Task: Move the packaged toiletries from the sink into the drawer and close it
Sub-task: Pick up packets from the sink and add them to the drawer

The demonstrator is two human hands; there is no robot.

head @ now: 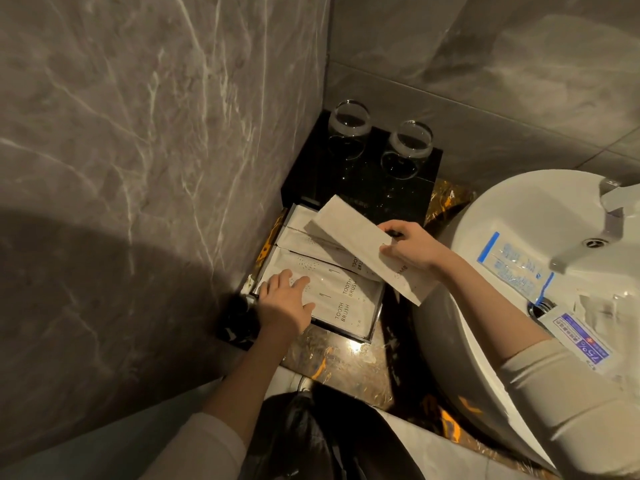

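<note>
A black drawer (374, 317) stands pulled out of a black box on the counter, filled with white toothbrush packets (341, 292). My left hand (285, 303) lies flat on the packets at the drawer's near left corner, fingers spread. My right hand (412, 249) grips a long white comb packet (363, 237), held tilted above the drawer's right side. In the white sink (519, 216) lie a clear packet with blue print (512, 261) and a purple-and-white wipe packet (578, 341) by the drain.
Two upturned glasses (348, 128) stand on the black box (349, 178) behind the drawer. A marble wall closes off the left side. The faucet (595, 233) overhangs the sink. The marbled counter (339, 358) runs in front of the drawer.
</note>
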